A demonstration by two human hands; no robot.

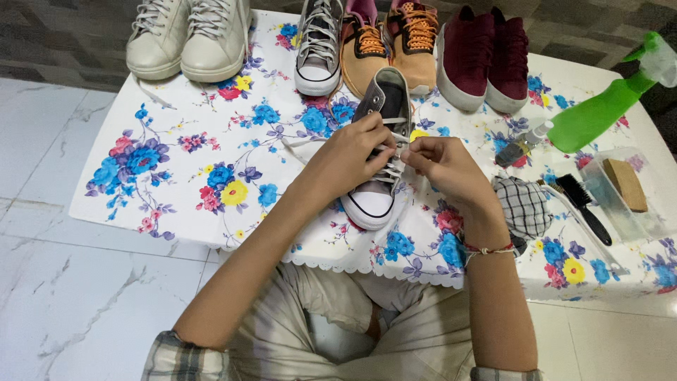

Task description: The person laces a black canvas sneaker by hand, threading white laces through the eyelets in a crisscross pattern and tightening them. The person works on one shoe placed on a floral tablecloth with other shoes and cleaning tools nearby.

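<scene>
Bright, even indoor light (soft shadows), sharp, slight wide-angle edge distortion

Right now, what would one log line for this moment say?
left hand: on laces | right hand: pinching lace | grey sneaker: on flowered tablecloth | brush: to the right

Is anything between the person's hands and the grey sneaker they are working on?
Nothing visible. The left hand and the right hand are both already on the white laces of the grey sneaker, which lies on the floral tablecloth apart from the other shoes behind it.
</scene>
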